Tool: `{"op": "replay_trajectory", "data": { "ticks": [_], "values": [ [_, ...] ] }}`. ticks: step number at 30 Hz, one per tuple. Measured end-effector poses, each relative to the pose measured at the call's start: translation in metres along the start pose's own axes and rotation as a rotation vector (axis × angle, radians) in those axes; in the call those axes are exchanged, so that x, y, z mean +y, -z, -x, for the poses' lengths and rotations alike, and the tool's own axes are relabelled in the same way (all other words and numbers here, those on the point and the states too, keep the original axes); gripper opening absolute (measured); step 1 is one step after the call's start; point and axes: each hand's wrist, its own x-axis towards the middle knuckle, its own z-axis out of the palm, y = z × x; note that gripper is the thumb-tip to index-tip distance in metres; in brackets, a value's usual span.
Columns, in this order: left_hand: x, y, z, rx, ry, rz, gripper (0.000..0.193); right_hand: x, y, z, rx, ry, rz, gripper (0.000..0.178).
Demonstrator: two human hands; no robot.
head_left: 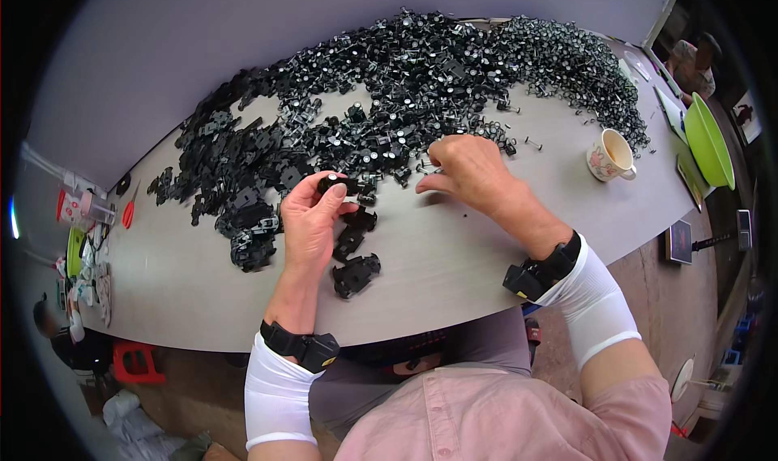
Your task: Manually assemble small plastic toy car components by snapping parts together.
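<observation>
My left hand [309,214] is closed on a small black plastic chassis [351,192], like a toy car's base, with a round silver-centred wheel at the thumb. Just below it, several more black chassis [356,275] lie in a short row on the table. To the right, my right hand [470,172] hovers by the edge of the parts heap, thumb and forefinger apart. A small wheel-and-axle piece [425,168] shows near its fingertips; the other fingers are curled out of sight.
A big heap of wheel-and-axle pieces [559,64] spreads across the back, with black chassis [235,149] piled at left. On the right stand a patterned cup [610,155] and a green basin [707,141]. Orange-handled scissors [129,211] lie far left. Other people sit at both sides.
</observation>
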Motion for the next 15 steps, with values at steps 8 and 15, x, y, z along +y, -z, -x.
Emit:
{"op": "replay_trajectory", "data": {
  "ticks": [8,15],
  "values": [
    [0.005,-0.008,0.005,0.026,0.139,-0.003,0.013,0.007,-0.018,-0.001,0.116,0.018,-0.007,0.03],
    [0.0,0.0,0.002,-0.09,0.308,0.198,0.012,-0.017,-0.005,-0.003,0.379,0.381,-0.335,0.041]
  ]
}}
